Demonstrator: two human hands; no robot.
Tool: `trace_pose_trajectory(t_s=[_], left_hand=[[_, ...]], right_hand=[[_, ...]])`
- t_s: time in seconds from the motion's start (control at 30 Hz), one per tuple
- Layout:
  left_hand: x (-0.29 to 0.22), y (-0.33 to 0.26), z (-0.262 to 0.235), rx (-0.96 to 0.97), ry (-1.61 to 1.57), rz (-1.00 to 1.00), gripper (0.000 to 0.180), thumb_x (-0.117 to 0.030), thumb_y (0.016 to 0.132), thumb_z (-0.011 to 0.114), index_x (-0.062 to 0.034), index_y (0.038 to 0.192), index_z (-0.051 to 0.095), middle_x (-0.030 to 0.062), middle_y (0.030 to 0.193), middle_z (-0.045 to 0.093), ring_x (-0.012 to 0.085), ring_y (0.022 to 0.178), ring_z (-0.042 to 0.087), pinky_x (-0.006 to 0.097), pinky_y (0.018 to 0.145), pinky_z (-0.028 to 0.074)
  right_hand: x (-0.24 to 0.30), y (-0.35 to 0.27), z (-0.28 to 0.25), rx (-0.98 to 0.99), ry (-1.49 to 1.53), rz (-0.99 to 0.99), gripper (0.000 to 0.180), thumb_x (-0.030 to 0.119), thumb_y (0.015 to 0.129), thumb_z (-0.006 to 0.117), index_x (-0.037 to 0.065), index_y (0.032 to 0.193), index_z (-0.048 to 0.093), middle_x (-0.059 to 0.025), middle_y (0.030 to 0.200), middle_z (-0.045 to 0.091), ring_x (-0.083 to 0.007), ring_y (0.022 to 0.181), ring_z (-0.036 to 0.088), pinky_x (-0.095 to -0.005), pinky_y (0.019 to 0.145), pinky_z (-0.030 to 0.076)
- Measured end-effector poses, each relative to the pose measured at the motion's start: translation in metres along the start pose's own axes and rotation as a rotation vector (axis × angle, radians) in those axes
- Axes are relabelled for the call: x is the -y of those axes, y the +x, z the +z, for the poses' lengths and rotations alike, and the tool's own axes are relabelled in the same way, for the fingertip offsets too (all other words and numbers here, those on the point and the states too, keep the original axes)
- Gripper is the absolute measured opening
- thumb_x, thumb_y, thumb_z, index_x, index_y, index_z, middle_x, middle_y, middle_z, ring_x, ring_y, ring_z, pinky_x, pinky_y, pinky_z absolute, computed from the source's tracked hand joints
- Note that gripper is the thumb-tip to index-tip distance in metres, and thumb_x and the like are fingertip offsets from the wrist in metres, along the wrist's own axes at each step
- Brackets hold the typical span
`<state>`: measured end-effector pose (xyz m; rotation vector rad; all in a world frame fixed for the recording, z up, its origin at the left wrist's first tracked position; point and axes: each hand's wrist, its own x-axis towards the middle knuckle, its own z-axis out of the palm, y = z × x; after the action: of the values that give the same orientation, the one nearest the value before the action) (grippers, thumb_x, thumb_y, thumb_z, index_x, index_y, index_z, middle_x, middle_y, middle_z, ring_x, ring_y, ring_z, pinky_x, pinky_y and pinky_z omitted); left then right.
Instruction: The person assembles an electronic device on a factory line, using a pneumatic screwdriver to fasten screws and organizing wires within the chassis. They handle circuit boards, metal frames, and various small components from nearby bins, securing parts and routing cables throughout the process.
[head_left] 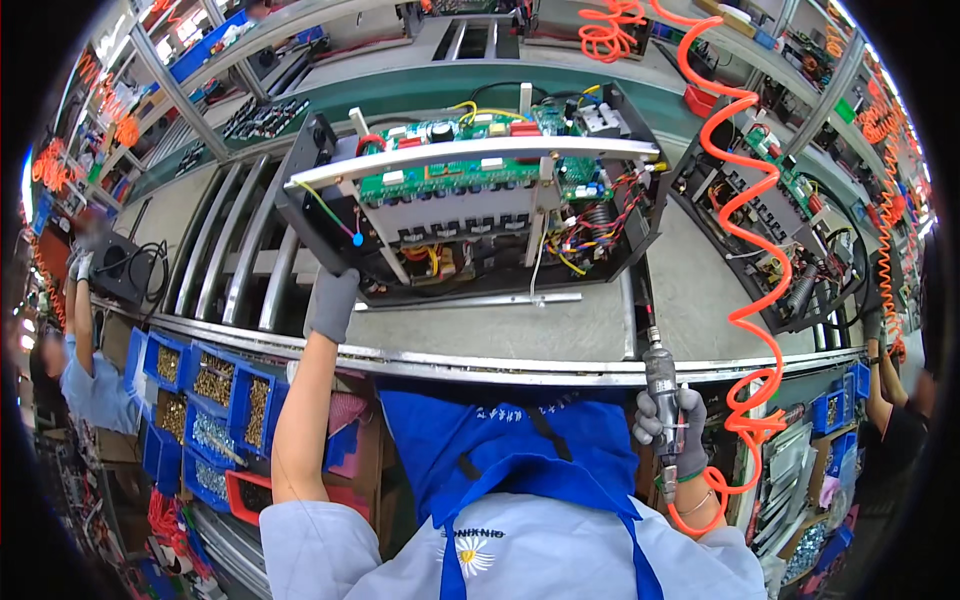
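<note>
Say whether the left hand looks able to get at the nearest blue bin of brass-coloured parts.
Probably yes: the left hand would leave the black chassis, and the open blue bin, beside the forearm, has nothing visible covering it.

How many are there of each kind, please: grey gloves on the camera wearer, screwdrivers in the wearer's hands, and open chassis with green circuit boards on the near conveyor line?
Grey gloves, left and right: 2
Pneumatic screwdriver: 1
Open black chassis, one in front and one to the right: 2
Total: 5
</note>
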<state>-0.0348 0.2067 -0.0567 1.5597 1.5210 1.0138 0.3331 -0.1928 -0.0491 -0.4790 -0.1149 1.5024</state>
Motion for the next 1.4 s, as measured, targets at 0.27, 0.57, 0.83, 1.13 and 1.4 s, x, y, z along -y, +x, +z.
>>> trace_pose_trajectory(t_s=[0.27, 0.57, 0.83, 1.13, 1.4], left_hand=[[-0.004, 0.003, 0.005, -0.014, -0.021, -0.091, 0.035, -0.006, 0.079, 0.061, 0.0042, 0.113, 0.059, 0.0116, 0.098, 0.068, 0.0194, 0.088, 0.064, 0.034, 0.077, 0.051], [0.025, 0.008, -0.001, 0.083, -0.105, -0.015, 0.037, -0.015, 0.081, 0.06, 0.0, 0.115, 0.061, 0.0128, 0.099, 0.069, 0.0225, 0.086, 0.066, 0.037, 0.076, 0.051], [-0.026, -0.033, 0.022, -0.2, 0.056, 0.02, 0.061, -0.022, 0.076, 0.061, -0.0042, 0.133, 0.048, 0.0239, 0.124, 0.058, 0.04, 0.117, 0.055, 0.043, 0.1, 0.044], [0.021, -0.116, -0.149, -0.366, 0.585, 0.13, 0.078, -0.036, 0.079, 0.074, -0.0099, 0.145, 0.04, 0.019, 0.143, 0.047, 0.0331, 0.134, 0.043, 0.042, 0.113, 0.032], [0.109, -0.14, -0.334, -0.292, 1.336, -0.351, 0.045, -0.025, 0.075, 0.065, -0.0116, 0.118, 0.063, 0.0142, 0.118, 0.062, 0.0349, 0.115, 0.055, 0.043, 0.098, 0.046]], right_hand=[[0.032, 0.121, 0.006, -0.071, -0.15, -0.392, 0.043, 0.048, 0.086, 0.063, 0.01, 0.104, 0.055, -0.0029, 0.08, 0.055, -0.0162, 0.07, 0.056, -0.0414, 0.082, 0.048], [0.041, 0.202, 0.023, -0.015, -0.02, -0.387, 0.036, 0.038, 0.088, 0.063, 0.008, 0.106, 0.054, -0.004, 0.077, 0.053, -0.0175, 0.065, 0.055, -0.0386, 0.071, 0.049], [0.065, 0.174, 0.014, 0.0, -0.142, -0.196, 0.038, 0.034, 0.088, 0.063, 0.005, 0.11, 0.052, -0.0047, 0.076, 0.051, -0.0171, 0.063, 0.054, -0.0381, 0.066, 0.051], [0.061, 0.117, 0.027, 0.081, -0.151, -0.034, 0.041, 0.03, 0.088, 0.064, 0.003, 0.115, 0.05, -0.0055, 0.076, 0.05, -0.0168, 0.061, 0.054, -0.0375, 0.061, 0.052], [0.009, 0.056, 0.057, 0.196, -0.164, 0.28, 0.044, 0.027, 0.087, 0.065, 0.0, 0.119, 0.049, -0.0063, 0.076, 0.049, -0.0165, 0.058, 0.053, -0.037, 0.057, 0.053]])
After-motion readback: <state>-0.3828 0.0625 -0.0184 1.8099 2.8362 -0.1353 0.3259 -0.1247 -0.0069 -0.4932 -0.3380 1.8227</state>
